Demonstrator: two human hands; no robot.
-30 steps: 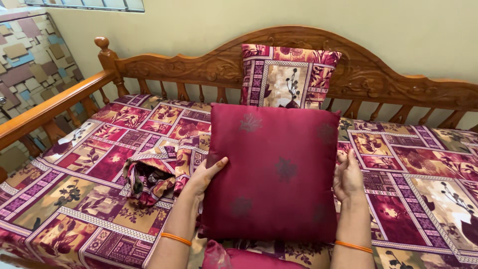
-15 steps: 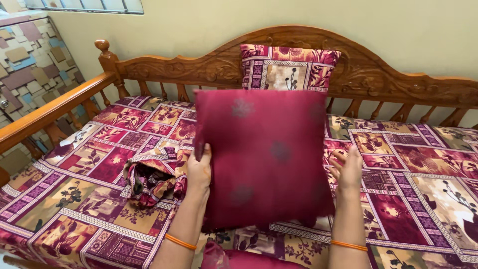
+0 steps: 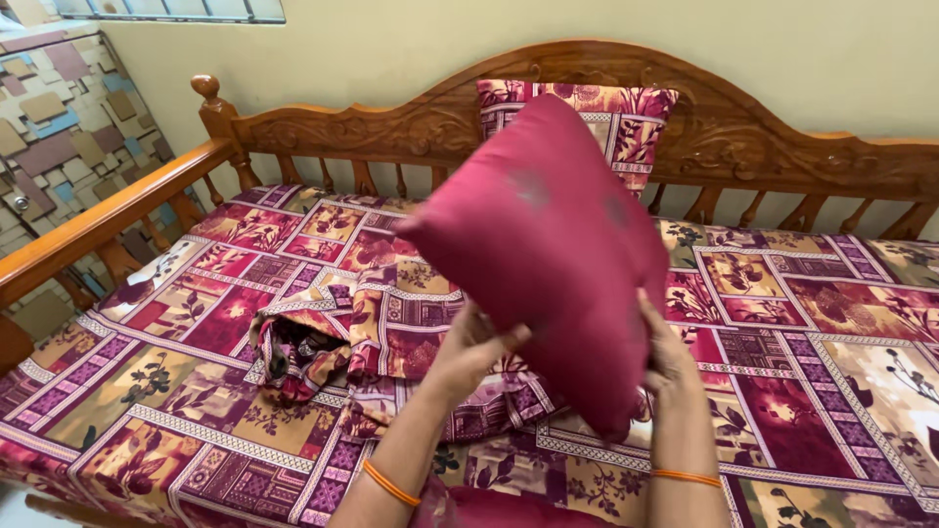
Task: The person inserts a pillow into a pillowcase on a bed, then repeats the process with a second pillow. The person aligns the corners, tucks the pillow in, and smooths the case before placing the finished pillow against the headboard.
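Carved orange-brown wood is framing the daybed (image 3: 108, 210), its patchwork floral cover running across the whole seat. A crumpled bundle of the same patterned cloth (image 3: 303, 342) is lying left of centre on the cover. The left hand (image 3: 469, 352) is cupping the lower left edge of a maroon cushion (image 3: 553, 249), fingers (image 3: 499, 342) curled under it. The cushion is tilting in the air above the seat, one corner up, partly hiding a patterned pillow (image 3: 626, 122) leaning on the backrest. The right hand (image 3: 665, 357) is pressing the cushion's right edge, fingers together and flat.
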